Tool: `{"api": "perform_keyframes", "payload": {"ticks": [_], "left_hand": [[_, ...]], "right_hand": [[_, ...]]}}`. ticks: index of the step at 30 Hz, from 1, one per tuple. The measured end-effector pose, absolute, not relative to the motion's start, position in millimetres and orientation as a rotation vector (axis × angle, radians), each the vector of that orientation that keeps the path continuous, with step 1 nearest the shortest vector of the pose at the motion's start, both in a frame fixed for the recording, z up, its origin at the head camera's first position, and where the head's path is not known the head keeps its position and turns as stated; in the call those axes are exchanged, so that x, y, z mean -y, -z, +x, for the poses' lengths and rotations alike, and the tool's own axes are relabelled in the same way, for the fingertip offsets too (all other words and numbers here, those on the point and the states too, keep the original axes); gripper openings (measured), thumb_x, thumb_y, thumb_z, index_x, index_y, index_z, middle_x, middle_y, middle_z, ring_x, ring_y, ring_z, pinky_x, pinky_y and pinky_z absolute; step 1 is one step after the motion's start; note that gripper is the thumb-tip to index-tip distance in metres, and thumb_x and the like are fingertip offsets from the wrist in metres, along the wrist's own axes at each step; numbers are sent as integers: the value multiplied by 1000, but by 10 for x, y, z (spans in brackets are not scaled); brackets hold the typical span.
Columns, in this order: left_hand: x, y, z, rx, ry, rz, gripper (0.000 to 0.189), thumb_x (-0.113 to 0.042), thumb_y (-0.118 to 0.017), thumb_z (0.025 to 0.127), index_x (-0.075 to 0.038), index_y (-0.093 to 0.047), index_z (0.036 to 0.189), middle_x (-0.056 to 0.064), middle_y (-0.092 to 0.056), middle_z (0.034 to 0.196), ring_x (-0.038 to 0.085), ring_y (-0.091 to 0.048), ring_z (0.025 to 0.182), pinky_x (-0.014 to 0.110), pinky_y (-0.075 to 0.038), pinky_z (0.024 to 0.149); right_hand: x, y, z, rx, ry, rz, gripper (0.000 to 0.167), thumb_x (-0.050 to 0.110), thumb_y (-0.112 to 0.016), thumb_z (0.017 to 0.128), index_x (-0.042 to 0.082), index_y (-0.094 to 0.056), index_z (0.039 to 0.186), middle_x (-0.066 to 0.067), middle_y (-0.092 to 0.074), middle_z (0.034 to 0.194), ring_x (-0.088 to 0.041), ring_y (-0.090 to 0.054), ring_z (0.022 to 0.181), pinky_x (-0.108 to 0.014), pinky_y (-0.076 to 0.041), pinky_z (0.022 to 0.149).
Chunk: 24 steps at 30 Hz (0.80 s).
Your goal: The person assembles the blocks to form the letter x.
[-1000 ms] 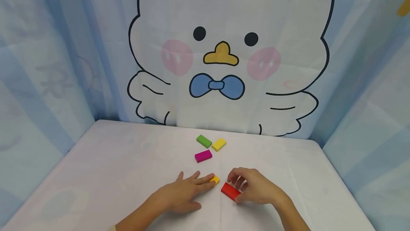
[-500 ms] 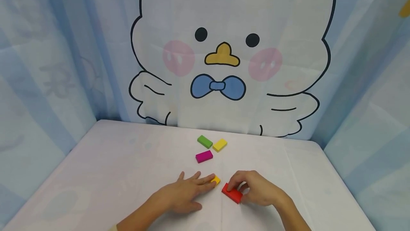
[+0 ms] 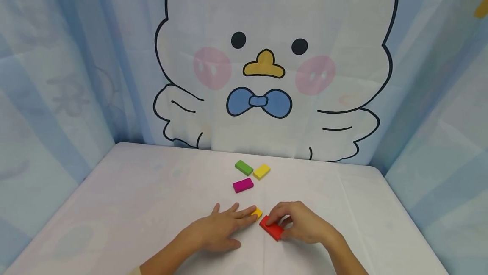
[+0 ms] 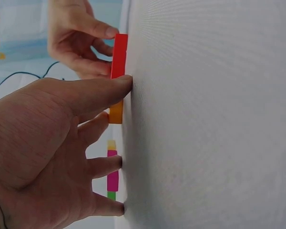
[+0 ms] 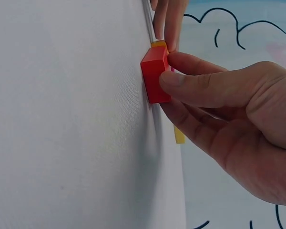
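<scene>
The right hand [image 3: 305, 224] holds a red block [image 3: 273, 229], its thumb pressed on the near end and its curled fingers set at the far end, so the gap between thumb and fingers is just the block's length. The red block sits low over the white table [image 3: 114, 211], slanting in the head view, between the two hands; whether its underside touches the cloth cannot be told. The left hand [image 3: 215, 233] lies palm down, fingers straight and spread wide, thumb apart, gripping nothing. Its foremost fingers rest on an orange-yellow block [image 3: 258, 212], partly covering it. That block is just beside the red one's far end; the left thumb hides the spot in the left wrist view, and contact between them is unclear. Farther from the person, three more blocks lie in a loose group: a magenta block [image 3: 243, 185] nearest the hands, with a green block [image 3: 244, 168] and a yellow block [image 3: 262, 171] side by side behind it. Beyond the table hangs a backdrop [image 3: 267, 16] with a cartoon bird wearing a blue bow tie [image 3: 242, 101].
</scene>
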<state>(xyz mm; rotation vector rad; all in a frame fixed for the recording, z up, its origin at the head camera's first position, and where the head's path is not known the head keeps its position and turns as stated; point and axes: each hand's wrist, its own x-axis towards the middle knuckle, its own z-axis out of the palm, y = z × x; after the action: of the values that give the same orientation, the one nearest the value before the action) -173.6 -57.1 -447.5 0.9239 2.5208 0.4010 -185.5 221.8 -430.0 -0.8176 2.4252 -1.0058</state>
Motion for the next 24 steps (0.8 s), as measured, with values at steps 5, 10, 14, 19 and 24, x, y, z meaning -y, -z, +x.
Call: {"api": "perform_keyframes", "payload": {"ticks": [5,10,14,19,24], "left_hand": [[566,4468,-1737,-2519,-404,928,73,-35,-73,96,-44,-37,160,-24,-20,171,36,-30,158,79,-21,117],[560,4457,-1730,-2516,-403,930,74,-35,-74,96,-43,-38,160,-24,-21,171,36,-30,158,79,-21,117],[558,4455,-1727,-2513,-405,937,74,-35,-74,96,-42,-38,160,-23,-21,171,37,-30,158,80,-21,117],[551,4461,-1737,-2508,-410,934,74,-35,-75,96,-41,-39,160,-23,-21,171,37,-29,158,80,-20,117],[546,4470,-1742,-2507,-421,930,73,-34,-75,96,-39,-40,160,-23,-21,171,39,-29,157,81,-19,116]], "right_hand": [[-2186,4326,-1858,-2428,1012,-815,37,-7,-79,83,20,-80,110,7,-71,115,-10,-66,107,-24,-60,89],[-2161,4340,-1863,-2428,1019,-803,37,-6,-80,83,20,-80,111,7,-71,116,-11,-67,106,-23,-60,89],[-2152,4343,-1858,-2425,1028,-795,37,-5,-80,84,20,-80,111,6,-72,116,-12,-68,105,-23,-60,89],[-2140,4341,-1859,-2428,1031,-790,37,-5,-79,85,20,-81,112,7,-72,116,-12,-68,105,-24,-60,90],[-2131,4352,-1863,-2427,1031,-778,37,-5,-79,85,20,-81,113,8,-71,117,-12,-68,105,-25,-60,90]]}}
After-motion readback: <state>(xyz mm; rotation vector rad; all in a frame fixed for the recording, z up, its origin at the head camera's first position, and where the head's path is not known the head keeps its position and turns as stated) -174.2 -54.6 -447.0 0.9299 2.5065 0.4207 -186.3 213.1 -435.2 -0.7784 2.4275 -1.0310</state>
